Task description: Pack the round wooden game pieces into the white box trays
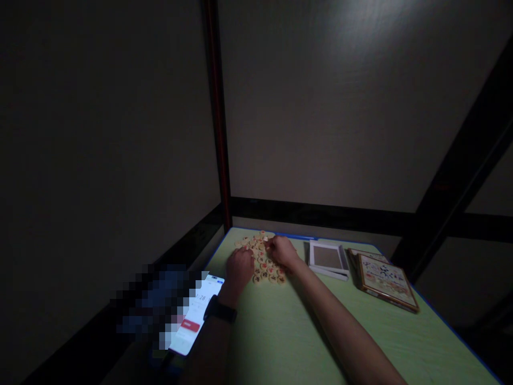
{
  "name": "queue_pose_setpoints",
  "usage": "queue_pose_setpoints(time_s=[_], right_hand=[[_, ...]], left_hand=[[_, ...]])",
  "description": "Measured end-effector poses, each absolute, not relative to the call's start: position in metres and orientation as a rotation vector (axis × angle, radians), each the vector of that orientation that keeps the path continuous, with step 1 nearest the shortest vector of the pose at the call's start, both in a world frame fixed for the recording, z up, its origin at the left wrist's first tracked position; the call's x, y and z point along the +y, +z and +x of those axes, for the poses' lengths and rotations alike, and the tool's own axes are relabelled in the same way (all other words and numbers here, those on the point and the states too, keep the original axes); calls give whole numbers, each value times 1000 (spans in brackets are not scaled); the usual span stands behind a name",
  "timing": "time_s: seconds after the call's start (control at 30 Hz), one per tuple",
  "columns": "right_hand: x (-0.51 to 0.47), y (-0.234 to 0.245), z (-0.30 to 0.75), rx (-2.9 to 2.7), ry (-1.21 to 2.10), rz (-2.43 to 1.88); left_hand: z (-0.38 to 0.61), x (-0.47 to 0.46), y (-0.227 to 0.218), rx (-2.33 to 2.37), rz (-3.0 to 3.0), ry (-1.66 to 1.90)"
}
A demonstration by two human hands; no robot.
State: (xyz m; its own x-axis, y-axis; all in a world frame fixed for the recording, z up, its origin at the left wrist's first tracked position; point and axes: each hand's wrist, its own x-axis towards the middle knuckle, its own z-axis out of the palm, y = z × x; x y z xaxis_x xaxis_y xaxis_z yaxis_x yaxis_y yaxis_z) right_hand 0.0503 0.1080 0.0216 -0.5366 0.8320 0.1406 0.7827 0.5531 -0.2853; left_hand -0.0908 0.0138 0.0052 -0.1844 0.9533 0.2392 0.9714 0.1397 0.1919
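Note:
Many round wooden xiangqi pieces (pixel 262 264) with red and dark characters lie in a cluster on the green table (pixel 276 331). Those nearest me form rough rows, while the far ones are looser. My left hand (pixel 240 266), with a dark watch (pixel 219 310) on its wrist, rests at the cluster's left edge. Its fingers are curled down among the pieces, and whatever they hold is hidden. At the far right side of the cluster, my right hand (pixel 281 250) is closed, its fingertips pinched at a xiangqi piece.
Right of the pieces is an open white box (pixel 328 258). Beyond it, two flat, brown-edged boxes with printed lids (pixel 387 280) overlap. A lit phone (pixel 196 315) is at the table's left side. Walls (pixel 312 117) stand behind and left, with a dark post (pixel 218 107) in the corner.

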Motion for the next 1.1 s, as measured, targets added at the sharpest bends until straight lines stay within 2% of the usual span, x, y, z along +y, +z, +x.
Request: queue_pose_setpoints(time_s=[0.43,1.1], right_hand=[[113,30,65,-2582,390,-1268],[102,15,26,-2592,27,-1367]], left_hand=[[-88,10,12,-2361,-1975,-445],[-90,13,8,-2343,-1957,-469]])
